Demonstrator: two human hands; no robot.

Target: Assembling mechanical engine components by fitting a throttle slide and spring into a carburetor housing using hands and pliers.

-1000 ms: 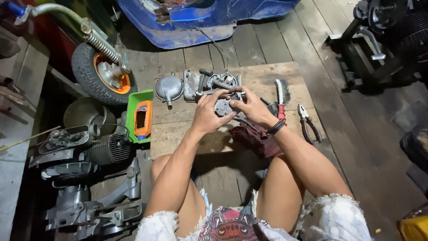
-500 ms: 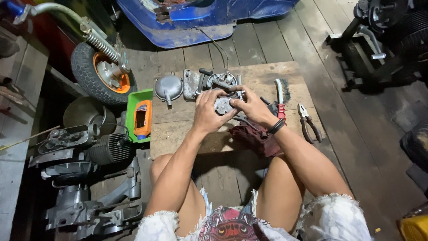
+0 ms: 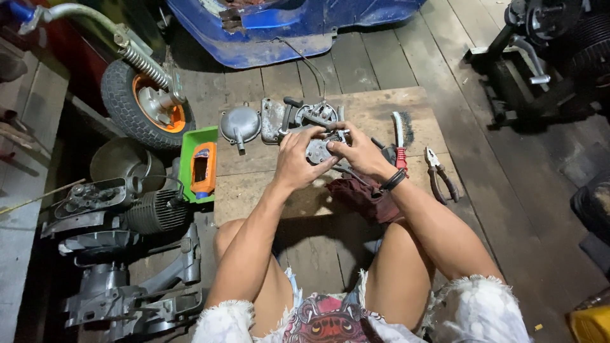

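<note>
My left hand (image 3: 297, 159) and my right hand (image 3: 359, 151) both grip a small grey metal engine part (image 3: 319, 148), held just above a wooden board (image 3: 375, 111) on the floor. The part sits between the two palms, with fingers curled over its top, so much of it is hidden. A dark red rag (image 3: 362, 194) lies on the board under my right wrist. Behind the hands rest a round grey metal cover (image 3: 239, 125) and more grey metal parts (image 3: 298, 115).
A wire brush (image 3: 399, 130) and pliers (image 3: 438, 171) lie right of my hands. A green tray holding an orange bottle (image 3: 202, 166) sits to the left, near a small wheel (image 3: 143, 101) and engine pieces (image 3: 121, 216). A blue vehicle body (image 3: 292, 25) stands behind.
Both hands keep hold of the metal part and shift only slightly; the fingers have adjusted a little around it.
</note>
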